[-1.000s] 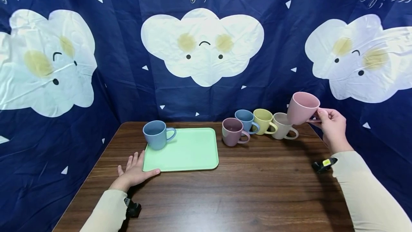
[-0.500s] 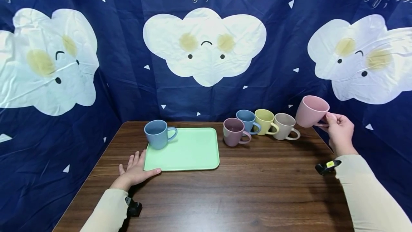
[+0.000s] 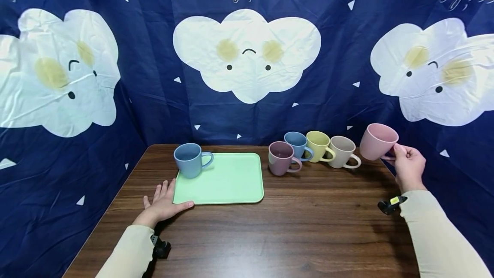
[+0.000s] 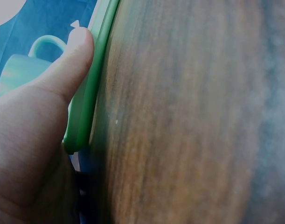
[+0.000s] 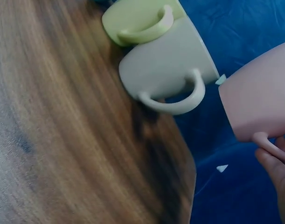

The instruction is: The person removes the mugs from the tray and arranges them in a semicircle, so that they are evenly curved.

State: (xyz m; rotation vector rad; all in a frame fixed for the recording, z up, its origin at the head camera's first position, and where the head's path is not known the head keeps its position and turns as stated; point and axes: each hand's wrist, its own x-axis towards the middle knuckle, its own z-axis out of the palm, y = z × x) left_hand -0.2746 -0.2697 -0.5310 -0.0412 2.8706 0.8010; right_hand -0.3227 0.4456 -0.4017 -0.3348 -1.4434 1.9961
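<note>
By its handle, my right hand [image 3: 411, 165] holds a pink mug [image 3: 379, 141] upright at the table's back right corner. In the right wrist view the pink mug [image 5: 259, 95] is raised off the tabletop, to the right of a grey-beige mug [image 5: 168, 65]. My left hand [image 3: 162, 205] lies with fingers spread at the front left corner of a light green tray [image 3: 231, 183]; its thumb [image 4: 77, 56] rests along the tray's edge in the left wrist view. On the tray's back left corner stands a blue mug [image 3: 189, 162].
Right of the tray stand a purple mug [image 3: 280, 160], a second blue mug [image 3: 296, 143], a yellow mug [image 3: 317, 146] and the grey-beige mug [image 3: 341, 152], handles to the right. Behind the brown wooden table [image 3: 293, 235] hangs a dark blue cloth [image 3: 146, 76] with cloud prints.
My right hand has moved right and down with the pink mug, from in front of the grey-beige mug to beside it. The left hand keeps its place at the tray.
</note>
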